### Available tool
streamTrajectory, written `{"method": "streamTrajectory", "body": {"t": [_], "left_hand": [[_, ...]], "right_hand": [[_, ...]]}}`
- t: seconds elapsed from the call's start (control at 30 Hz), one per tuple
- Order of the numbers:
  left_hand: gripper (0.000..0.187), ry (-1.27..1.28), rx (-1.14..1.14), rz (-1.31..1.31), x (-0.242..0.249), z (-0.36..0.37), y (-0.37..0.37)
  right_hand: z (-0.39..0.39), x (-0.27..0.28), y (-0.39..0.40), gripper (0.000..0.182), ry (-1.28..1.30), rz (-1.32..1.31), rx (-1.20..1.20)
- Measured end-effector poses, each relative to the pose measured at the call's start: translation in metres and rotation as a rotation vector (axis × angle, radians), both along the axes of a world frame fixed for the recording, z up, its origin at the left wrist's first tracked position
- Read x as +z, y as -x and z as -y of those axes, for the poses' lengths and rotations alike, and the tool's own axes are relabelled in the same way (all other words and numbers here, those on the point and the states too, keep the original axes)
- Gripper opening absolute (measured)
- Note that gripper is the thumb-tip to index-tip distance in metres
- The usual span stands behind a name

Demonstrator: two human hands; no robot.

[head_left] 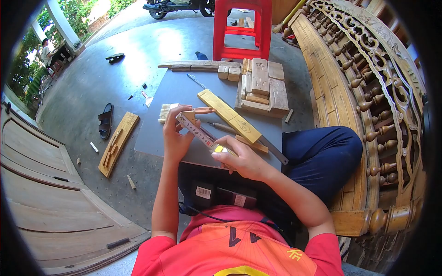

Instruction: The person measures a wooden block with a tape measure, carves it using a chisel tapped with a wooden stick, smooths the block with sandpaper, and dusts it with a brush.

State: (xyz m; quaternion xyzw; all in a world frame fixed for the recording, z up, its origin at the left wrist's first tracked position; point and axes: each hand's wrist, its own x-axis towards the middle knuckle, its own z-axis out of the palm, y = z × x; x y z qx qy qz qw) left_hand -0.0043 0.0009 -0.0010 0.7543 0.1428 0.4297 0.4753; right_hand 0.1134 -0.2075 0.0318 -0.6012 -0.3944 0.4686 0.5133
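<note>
My left hand [177, 135] is closed on a small wooden block [190, 116], partly covered by the fingers, and the end of the tape blade [197, 131] lies along it. In my right hand [244, 158] is a tape measure [221, 150] with a yellow patch, its numbered blade drawn out toward the left hand. Behind the hands, a paintbrush [165, 113] lies on the grey board [154, 133]. Nearby are a yellowish wooden bar [230, 116], a pencil-like tool [222, 125] and a long metal blade or ruler [275, 151].
Stacked wooden blocks [260, 76] and long strips [198, 64] stand at the board's far side. Beyond is a red stool [242, 27]. A carved wooden bench [317, 69] runs along the right. On the floor lie a sandal [105, 120] and a wooden plank [120, 140].
</note>
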Motion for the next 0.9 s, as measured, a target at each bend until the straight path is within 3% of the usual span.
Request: {"method": "streamTrajectory", "body": {"t": [0.23, 0.33, 0.43, 0.53, 0.63, 0.73, 0.9], "left_hand": [[0.047, 0.008, 0.017, -0.026, -0.002, -0.001, 0.001], [0.047, 0.013, 0.014, -0.019, -0.003, -0.002, 0.000], [0.047, 0.013, 0.007, 0.002, -0.004, -0.002, 0.000], [0.047, 0.012, 0.013, -0.008, -0.003, -0.002, 0.000], [0.047, 0.011, 0.018, -0.006, -0.003, -0.001, 0.001], [0.047, 0.003, 0.023, -0.001, -0.003, -0.002, 0.001], [0.047, -0.016, 0.029, -0.003, -0.001, -0.001, 0.001]], "right_hand": [[0.000, 0.001, 0.000, 0.066, 0.000, -0.001, 0.009], [0.001, 0.003, -0.001, 0.053, 0.024, -0.012, 0.034], [0.000, -0.002, -0.001, 0.066, -0.001, 0.002, 0.017], [-0.001, -0.002, -0.001, 0.065, -0.010, 0.005, 0.018], [0.000, 0.005, -0.001, 0.052, 0.023, -0.007, 0.036], [-0.002, -0.006, -0.001, 0.066, -0.017, -0.001, 0.011], [-0.001, 0.000, -0.001, 0.067, 0.001, 0.007, 0.026]]}}
